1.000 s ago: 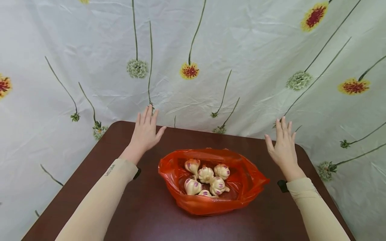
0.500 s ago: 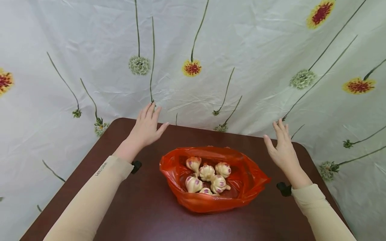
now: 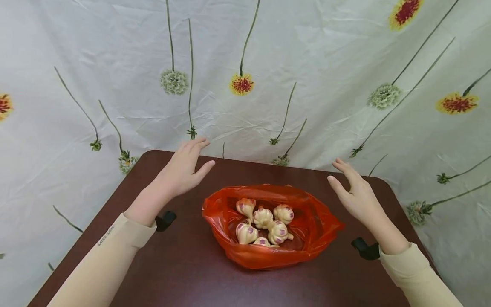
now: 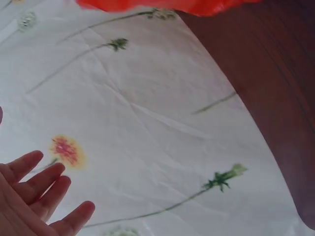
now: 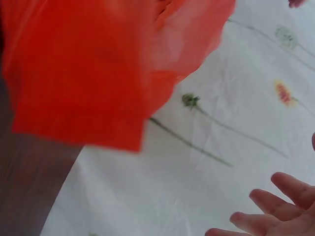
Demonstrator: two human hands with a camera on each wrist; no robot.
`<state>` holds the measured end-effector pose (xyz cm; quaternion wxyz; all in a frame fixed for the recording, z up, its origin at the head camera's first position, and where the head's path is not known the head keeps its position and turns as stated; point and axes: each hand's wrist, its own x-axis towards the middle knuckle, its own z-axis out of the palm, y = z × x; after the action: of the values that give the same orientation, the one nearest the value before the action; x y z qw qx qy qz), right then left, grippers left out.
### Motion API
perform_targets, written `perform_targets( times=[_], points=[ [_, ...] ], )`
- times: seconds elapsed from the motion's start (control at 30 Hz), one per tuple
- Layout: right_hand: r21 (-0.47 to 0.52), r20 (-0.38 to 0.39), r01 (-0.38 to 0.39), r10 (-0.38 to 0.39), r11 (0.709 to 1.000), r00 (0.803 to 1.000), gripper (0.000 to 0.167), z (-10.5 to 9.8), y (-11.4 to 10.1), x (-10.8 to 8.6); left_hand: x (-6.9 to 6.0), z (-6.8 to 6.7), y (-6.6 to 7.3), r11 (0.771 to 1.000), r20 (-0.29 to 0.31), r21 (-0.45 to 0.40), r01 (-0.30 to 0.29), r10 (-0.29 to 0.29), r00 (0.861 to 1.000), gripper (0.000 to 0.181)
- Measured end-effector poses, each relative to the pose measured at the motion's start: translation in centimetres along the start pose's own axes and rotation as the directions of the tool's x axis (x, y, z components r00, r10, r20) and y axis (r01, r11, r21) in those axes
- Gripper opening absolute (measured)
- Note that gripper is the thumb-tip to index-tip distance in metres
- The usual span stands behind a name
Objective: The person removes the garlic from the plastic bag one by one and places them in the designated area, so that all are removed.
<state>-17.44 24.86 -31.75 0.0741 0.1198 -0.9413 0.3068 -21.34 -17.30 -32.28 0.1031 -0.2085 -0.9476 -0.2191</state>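
Note:
An open red plastic bag (image 3: 264,258) lies on the dark table, with several garlic bulbs (image 3: 263,218) inside it. Up and to the left of the bag is my left hand (image 3: 178,170), held in the air with nothing in it. My right hand (image 3: 358,196) hovers to the bag's right, also empty, fingers extended and leaning inward. Neither hand touches the bag. The left wrist view catches the spread fingers (image 4: 42,189) and a strip of the bag (image 4: 147,5) at the top. In the right wrist view the bag (image 5: 78,73) fills the upper left.
Behind the brown table (image 3: 184,264) hangs a white cloth (image 3: 134,51) printed with flowers and stems. The table's rounded far corners lie beyond both hands. A black strap piece shows at each wrist.
Both hands have turned from palms facing forward to facing more inward, their fingers tilting toward the middle. The forearms have shifted slightly outward. The bag and garlic lie as before.

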Motion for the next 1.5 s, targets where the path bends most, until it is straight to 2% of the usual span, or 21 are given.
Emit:
perform_targets(
  times=[0.1,0.17,0.4,0.57,0.77,0.93,1.13,1.3,1.5],
  points=[
    [0.01,0.039,0.004,-0.005,1.0,0.999,0.057,0.0,-1.2,-0.3,-0.7,0.1,1.2,0.996,-0.018,-0.044,-0.076,0.076,0.997,0.057],
    [0.017,0.067,0.013,-0.014,1.0,0.998,0.054,0.3,-1.9,-0.4,-1.2,0.2,1.9,0.992,-0.007,-0.07,-0.109,0.109,0.994,0.055],
    [0.072,0.152,0.034,-0.045,0.997,0.987,0.045,1.4,-3.6,-0.7,-2.8,1.0,4.3,0.978,0.041,-0.141,-0.156,0.163,0.986,0.05],
    [0.092,0.185,0.02,-0.037,0.996,0.982,0.043,2.5,-4.3,-0.7,-3.5,2.5,5.0,0.974,0.04,-0.119,-0.192,0.198,0.979,0.048],
    [0.088,0.226,0.016,-0.036,0.996,0.974,0.042,4.1,-4.5,-0.7,-4.2,4.8,4.8,0.971,0.072,-0.035,-0.238,0.24,0.968,0.044],
    [0.109,0.257,0.005,-0.033,0.994,0.966,0.037,5.6,-4.3,-0.6,-4.9,6.2,4.5,0.977,0.114,0.002,-0.215,0.213,0.97,0.039],
    [0.138,0.322,0.007,-0.051,0.99,0.945,0.037,7.6,-4.1,-0.7,-5.3,7.0,4.6,0.991,0.139,0.061,-0.119,0.109,0.984,0.042],
    [0.165,0.361,-0.017,-0.044,0.986,0.931,0.035,9.3,-3.5,-0.8,-5.4,7.3,4.8,0.992,0.181,0.103,-0.074,0.055,0.982,0.062],
    [0.163,0.398,-0.062,-0.008,0.985,0.917,0.042,11.0,-2.3,-1.2,-5.7,7.6,4.9,0.993,0.232,0.117,-0.029,0.001,0.973,0.089]
  ],
)
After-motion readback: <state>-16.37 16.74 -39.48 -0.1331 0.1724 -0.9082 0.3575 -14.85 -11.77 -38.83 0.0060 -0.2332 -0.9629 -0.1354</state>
